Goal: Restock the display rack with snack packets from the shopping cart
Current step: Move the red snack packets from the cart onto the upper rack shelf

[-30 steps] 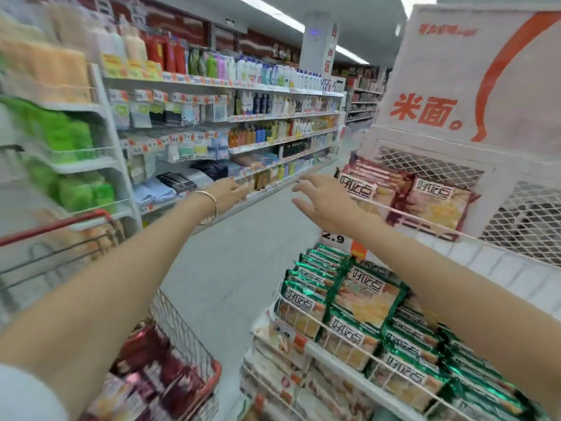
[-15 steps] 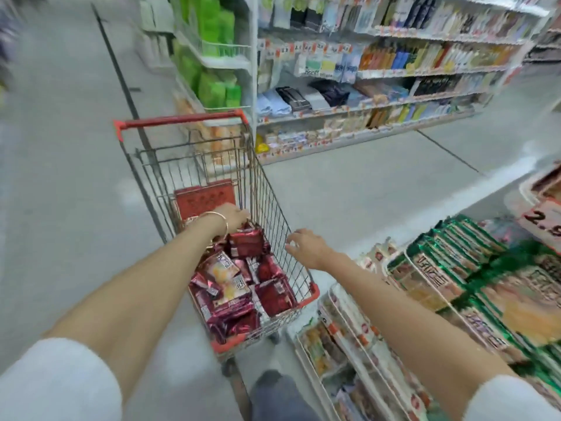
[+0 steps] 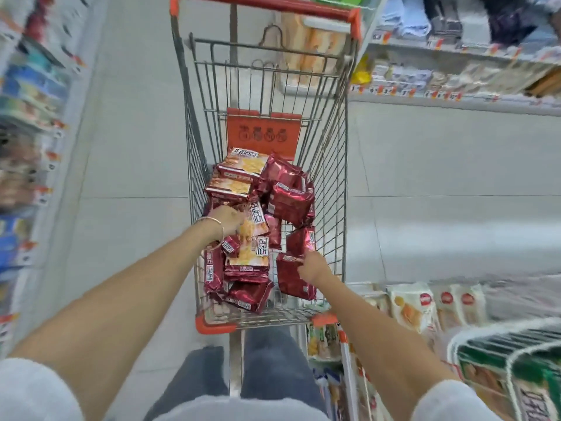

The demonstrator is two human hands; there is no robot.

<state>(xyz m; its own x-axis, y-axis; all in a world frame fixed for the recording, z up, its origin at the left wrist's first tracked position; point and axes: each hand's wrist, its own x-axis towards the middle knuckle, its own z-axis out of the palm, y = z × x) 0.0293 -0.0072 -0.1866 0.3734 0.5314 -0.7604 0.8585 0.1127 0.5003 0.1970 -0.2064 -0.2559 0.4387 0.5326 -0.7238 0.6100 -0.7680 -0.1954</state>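
A wire shopping cart [image 3: 343, 183] with red trim stands right in front of me and holds several dark red snack packets [image 3: 290, 199]. My left hand [image 3: 226, 218], a bangle on its wrist, reaches into the left side of the pile, its fingers curled on the edge of a packet with a cracker picture [image 3: 254, 221]. My right hand [image 3: 314, 267] pinches the top edge of a dark red packet [image 3: 291, 282] standing by the cart's right wall. The display rack [image 3: 482, 335] with green packets [image 3: 534, 387] shows blurred at the lower right.
Store shelves full of goods line the far left [image 3: 27, 123] and the upper right [image 3: 455, 71]. Grey tiled floor [image 3: 127, 147] runs on both sides of the cart. Pale bagged goods [image 3: 413, 308] hang on the rack's lower tier beside my right forearm. My legs are just behind the cart.
My view swung from the rack down to the cart. Both hands left the rack's upper tier and dropped into the cart, where each now has hold of a packet.
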